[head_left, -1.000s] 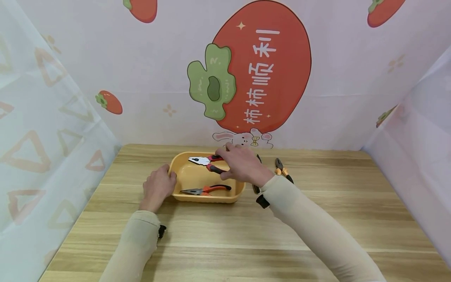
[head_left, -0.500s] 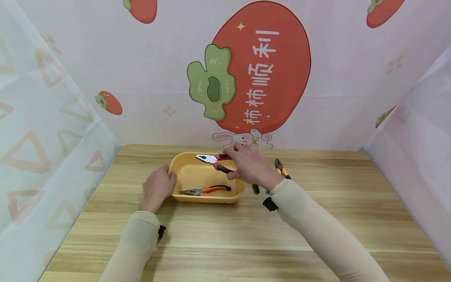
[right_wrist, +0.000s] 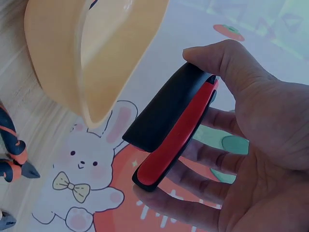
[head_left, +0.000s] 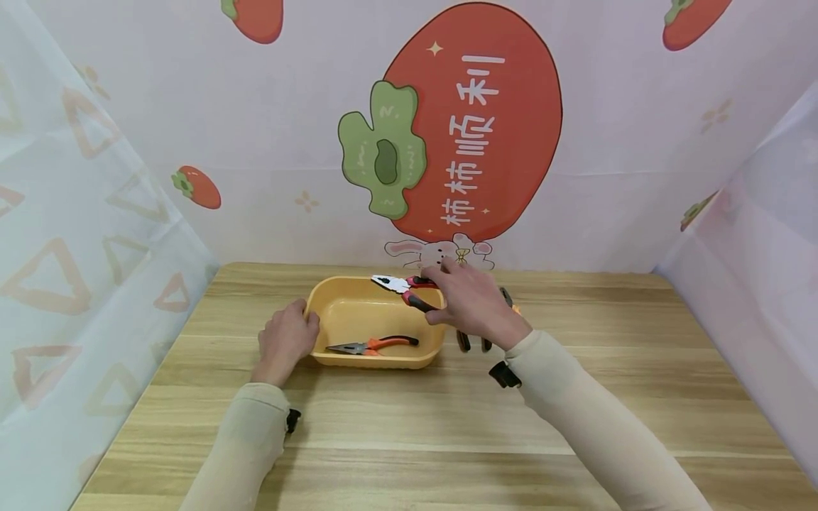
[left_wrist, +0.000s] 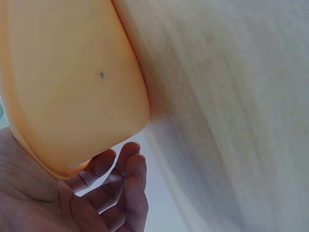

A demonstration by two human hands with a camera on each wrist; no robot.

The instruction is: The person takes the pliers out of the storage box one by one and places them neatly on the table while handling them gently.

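Observation:
My right hand [head_left: 469, 298] holds a pair of combination pliers [head_left: 390, 284] by the red-and-black handles, over the right end of a yellow plastic basin [head_left: 358, 362]. Their silver head points left and the handles are spread. In the right wrist view, thumb and fingers close round the two handles [right_wrist: 178, 121]. My left hand [head_left: 289, 337] grips the basin's left end, thumb at the rim and fingers curled below it in the left wrist view. Inside the basin lie long-nose pliers [head_left: 371, 346] with orange-and-black handles.
On the wooden table [head_left: 396, 426], right of the basin, more pliers lie partly hidden by my right hand; dark handle ends [head_left: 464, 341] and a grey plier head [head_left: 506, 297] show. A printed cloth wall [head_left: 287, 128] stands behind, with side walls left and right.
My right hand has moved a little to the right with the combination pliers, from over the basin's middle to its right end. The left hand and the basin have stayed put.

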